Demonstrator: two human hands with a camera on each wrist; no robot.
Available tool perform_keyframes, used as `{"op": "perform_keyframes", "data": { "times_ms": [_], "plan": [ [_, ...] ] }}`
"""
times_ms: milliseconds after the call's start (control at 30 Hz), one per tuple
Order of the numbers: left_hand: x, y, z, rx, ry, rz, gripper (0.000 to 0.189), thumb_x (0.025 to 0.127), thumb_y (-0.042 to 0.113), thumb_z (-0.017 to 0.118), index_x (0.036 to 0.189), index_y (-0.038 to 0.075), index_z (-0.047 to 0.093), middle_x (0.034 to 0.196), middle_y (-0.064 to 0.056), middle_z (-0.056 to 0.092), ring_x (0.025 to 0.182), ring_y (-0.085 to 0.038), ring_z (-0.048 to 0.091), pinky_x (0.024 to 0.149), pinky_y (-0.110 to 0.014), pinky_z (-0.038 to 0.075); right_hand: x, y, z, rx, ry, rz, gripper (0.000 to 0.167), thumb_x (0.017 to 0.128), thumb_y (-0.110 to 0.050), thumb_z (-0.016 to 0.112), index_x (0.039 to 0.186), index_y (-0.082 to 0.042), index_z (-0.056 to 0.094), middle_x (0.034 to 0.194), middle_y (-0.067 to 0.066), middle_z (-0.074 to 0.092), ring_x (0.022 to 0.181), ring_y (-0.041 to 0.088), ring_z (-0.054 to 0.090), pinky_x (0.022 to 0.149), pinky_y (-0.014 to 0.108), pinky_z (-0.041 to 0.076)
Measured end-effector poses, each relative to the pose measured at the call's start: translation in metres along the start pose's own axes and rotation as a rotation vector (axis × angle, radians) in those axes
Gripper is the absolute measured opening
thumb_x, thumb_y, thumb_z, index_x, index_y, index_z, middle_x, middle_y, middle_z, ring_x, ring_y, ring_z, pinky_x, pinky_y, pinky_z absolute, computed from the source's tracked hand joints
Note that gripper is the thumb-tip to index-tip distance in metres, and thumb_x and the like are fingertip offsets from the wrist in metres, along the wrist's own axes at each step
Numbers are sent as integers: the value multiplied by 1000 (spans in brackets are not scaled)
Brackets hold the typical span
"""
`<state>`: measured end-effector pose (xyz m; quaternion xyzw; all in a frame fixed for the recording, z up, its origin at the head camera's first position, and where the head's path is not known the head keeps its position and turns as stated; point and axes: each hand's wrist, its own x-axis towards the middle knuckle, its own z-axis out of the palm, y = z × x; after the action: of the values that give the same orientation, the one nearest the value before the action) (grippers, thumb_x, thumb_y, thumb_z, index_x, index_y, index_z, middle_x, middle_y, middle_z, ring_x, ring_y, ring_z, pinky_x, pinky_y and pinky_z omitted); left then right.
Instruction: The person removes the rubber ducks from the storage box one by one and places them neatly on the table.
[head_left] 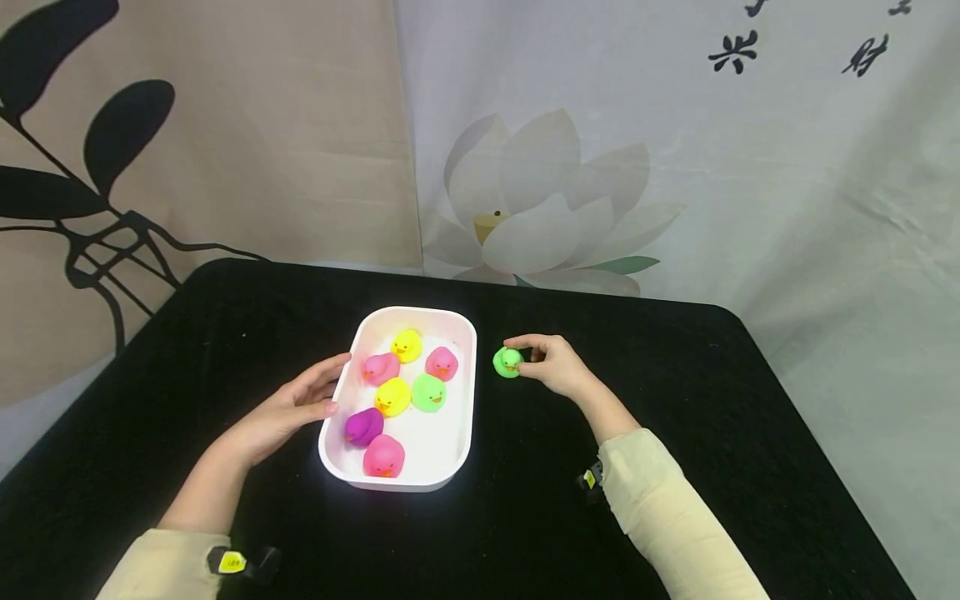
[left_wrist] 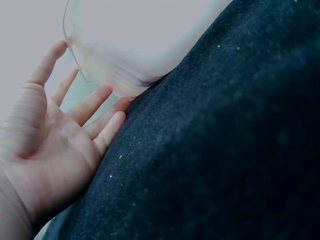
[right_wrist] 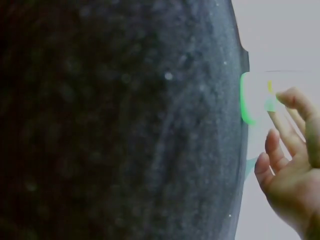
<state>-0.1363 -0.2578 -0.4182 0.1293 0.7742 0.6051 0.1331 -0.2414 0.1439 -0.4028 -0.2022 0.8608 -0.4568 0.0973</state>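
Green duck (head_left: pixel 507 363) | white tray (head_left: pixel 438 442) holding seven ducks (head_left: pixel 392 397) just left, left hand (head_left: pixel 279 415) spread against it | right hand (head_left: pixel 557 365) pinching duck between thumb and fingers

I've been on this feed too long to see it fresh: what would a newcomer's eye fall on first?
Probably the white tray on the black table, with seven bright toy ducks in yellow, pink, green and purple. Next, another green duck just right of it, which the right hand pinches, while the left hand touches the tray's left side. Behind, a large pale lotus.
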Motion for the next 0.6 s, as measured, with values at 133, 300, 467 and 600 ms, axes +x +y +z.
{"op": "perform_keyframes", "data": {
  "times_ms": [133,300,467,600],
  "plan": [
    [0,-1,0,-2,-3,2,72,89,22,63,150,15,24,151,-12,27,130,-41,34,94,-54,43,-2,-7,-3,-1,35,-68,38,86,-4,67,124,-7,64,103,12,60,84,24,47,59,33,42],
    [0,-1,-1,0,-2,6,72,89,21,63,150,15,24,151,-12,28,129,-41,35,94,-53,44,-6,-24,-1,17,107,-135,35,85,-8,69,120,-10,66,110,9,63,88,25,47,62,34,43],
    [0,-1,-1,3,-3,10,71,89,21,62,150,16,25,151,-12,28,129,-41,35,94,-53,44,-11,-43,6,51,126,-168,32,84,-10,72,116,-13,69,108,2,63,92,34,48,63,34,43],
    [0,-1,-1,-7,-6,7,71,90,20,62,150,16,25,151,-11,28,128,-40,35,94,-53,44,-17,-56,14,80,108,-202,31,84,-12,73,115,-13,69,107,8,63,91,36,47,63,36,45]
  ]
}}
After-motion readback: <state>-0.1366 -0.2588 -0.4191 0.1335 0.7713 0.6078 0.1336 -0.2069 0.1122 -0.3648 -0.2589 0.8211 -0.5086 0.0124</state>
